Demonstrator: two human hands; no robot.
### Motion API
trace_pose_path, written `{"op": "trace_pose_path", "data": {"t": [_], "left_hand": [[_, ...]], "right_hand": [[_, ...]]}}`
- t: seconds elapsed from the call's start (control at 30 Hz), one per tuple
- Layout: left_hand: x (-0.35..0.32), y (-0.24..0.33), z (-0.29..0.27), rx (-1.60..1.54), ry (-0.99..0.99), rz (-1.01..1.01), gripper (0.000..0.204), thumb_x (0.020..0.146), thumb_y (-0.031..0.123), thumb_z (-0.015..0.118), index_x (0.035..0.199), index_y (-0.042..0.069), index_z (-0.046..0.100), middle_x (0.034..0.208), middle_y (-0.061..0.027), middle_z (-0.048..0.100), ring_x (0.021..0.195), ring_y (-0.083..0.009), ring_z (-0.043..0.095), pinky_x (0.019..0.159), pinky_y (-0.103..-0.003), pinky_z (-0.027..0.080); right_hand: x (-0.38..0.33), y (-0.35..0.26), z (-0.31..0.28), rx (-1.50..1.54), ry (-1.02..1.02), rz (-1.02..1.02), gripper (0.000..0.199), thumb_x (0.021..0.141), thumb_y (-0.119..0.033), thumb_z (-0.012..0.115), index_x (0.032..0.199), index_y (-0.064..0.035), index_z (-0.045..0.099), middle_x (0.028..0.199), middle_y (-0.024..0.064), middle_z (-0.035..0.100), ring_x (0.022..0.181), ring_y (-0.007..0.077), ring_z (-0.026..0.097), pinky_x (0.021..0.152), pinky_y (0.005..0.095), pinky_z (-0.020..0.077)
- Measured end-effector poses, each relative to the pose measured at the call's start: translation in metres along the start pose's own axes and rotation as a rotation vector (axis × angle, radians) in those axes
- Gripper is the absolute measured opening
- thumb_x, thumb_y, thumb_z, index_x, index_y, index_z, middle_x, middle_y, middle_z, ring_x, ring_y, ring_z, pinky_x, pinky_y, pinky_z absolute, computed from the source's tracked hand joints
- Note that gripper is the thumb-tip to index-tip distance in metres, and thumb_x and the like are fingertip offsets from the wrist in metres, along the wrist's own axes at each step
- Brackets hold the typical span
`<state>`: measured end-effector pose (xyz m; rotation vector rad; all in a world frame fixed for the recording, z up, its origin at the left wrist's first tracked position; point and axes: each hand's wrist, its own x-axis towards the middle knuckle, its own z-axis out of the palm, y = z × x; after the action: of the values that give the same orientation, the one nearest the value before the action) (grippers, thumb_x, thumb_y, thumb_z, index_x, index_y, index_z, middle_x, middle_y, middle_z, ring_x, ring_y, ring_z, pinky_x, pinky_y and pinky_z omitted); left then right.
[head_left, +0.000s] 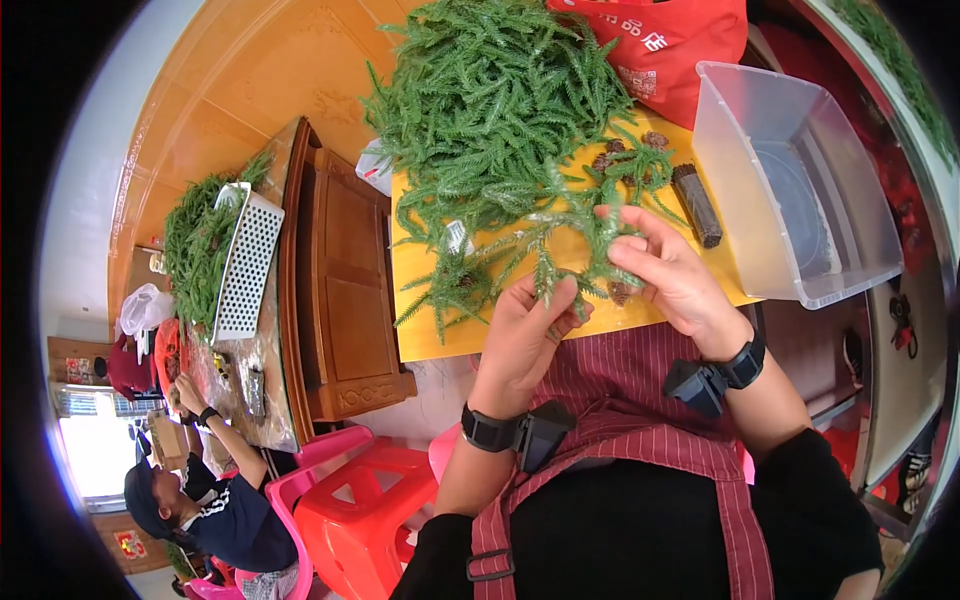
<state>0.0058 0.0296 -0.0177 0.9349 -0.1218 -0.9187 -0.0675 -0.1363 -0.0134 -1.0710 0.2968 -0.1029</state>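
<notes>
Over the front part of the yellow tabletop (432,335), both my hands hold an artificial pine sprig (545,232) with frosted green needles. My left hand (523,330) pinches a lower tip between thumb and fingers. The thumb and fingers of my right hand (678,275) close on the sprig's right-hand part. Another pine sprig with a cone (460,285) lies left of my left hand. Beyond my hands rises a big heap of green pine sprigs (490,100). Brown pine cones (655,141) and a bundle of thin dark sticks (697,206) lie near my right hand.
A clear plastic bin (735,190) stands at the table's right edge, behind it a red bag (665,50). To the left are a wooden cabinet (350,290), a white perforated basket (250,265) with greenery, and a red stool (365,520). A co-worker (235,520) sits at far left.
</notes>
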Motion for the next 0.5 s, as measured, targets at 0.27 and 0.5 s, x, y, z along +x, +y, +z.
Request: {"op": "trace_pose_path", "data": {"t": [0.27,0.5], "left_hand": [[-0.002,0.006,-0.022,0.016,0.003,0.012,0.011,0.085,0.012,0.06,0.093,0.005,0.058,0.08,-0.0007,0.06,0.069,-0.0086,0.057,0.068,-0.025,0.049],[-0.009,0.012,-0.035,0.221,-0.011,-0.01,0.019,0.09,0.017,0.053,0.099,0.001,0.056,0.082,-0.0023,0.061,0.069,-0.0083,0.057,0.061,-0.022,0.044]], "right_hand": [[0.008,0.003,0.015,-0.223,-0.059,-0.113,0.048,0.081,-0.001,0.052,0.127,-0.0092,0.041,0.083,-0.0025,0.053,0.067,0.0054,0.045,0.062,0.0194,0.0383],[0.009,0.002,0.015,-0.883,-0.148,-0.31,0.033,0.071,0.006,0.052,0.1,-0.0041,0.06,0.082,0.0036,0.057,0.071,0.0095,0.049,0.065,0.0221,0.0408]]}}
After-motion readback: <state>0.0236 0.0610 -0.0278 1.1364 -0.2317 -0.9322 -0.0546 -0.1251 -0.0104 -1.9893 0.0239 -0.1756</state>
